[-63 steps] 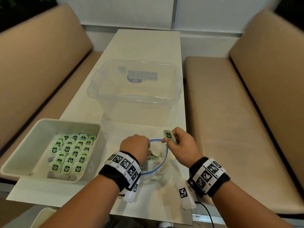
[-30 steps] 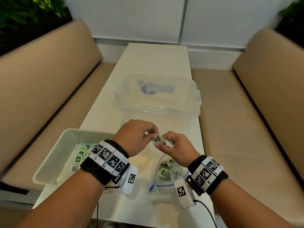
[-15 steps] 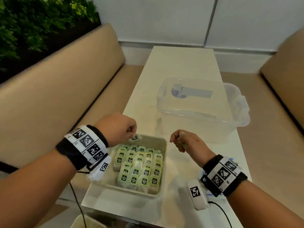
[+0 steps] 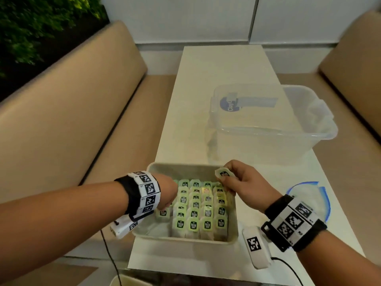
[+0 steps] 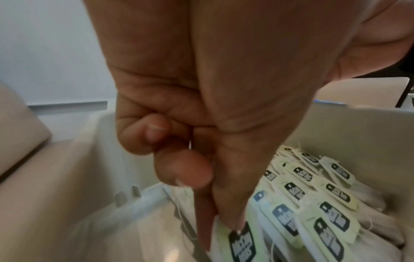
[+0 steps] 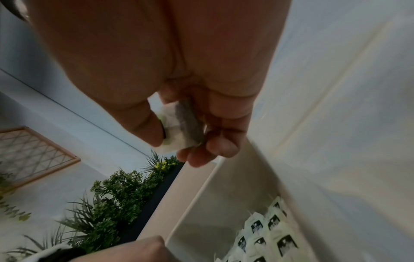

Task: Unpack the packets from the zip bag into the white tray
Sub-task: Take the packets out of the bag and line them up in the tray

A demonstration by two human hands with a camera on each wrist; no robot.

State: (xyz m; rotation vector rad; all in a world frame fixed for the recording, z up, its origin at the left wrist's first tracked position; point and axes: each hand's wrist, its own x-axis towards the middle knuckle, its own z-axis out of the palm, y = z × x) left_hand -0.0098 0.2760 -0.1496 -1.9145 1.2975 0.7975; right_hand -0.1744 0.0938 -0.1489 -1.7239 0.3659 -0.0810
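Observation:
The white tray (image 4: 234,237) at the table's near edge holds several rows of green-tagged packets (image 4: 193,211). My left hand (image 4: 167,197) reaches down into the tray's left side; in the left wrist view its thumb and a finger (image 5: 233,219) pinch a tagged packet (image 5: 243,243) low beside the rows. My right hand (image 4: 229,180) hovers over the tray's far right corner and pinches another packet (image 4: 223,174) (image 6: 177,129) between thumb and fingers. The zip bag (image 4: 307,193) with its blue rim lies open to the right, partly hidden by my right wrist.
A clear plastic bin (image 4: 268,129) stands just beyond the tray and bag. Beige benches (image 4: 72,124) run along both sides of the narrow table. A plant wall (image 4: 37,23) is at the far left.
My left hand has dropped from above the tray into its left side with its packet. My right hand has moved left over the tray's far right corner, its packet now showing.

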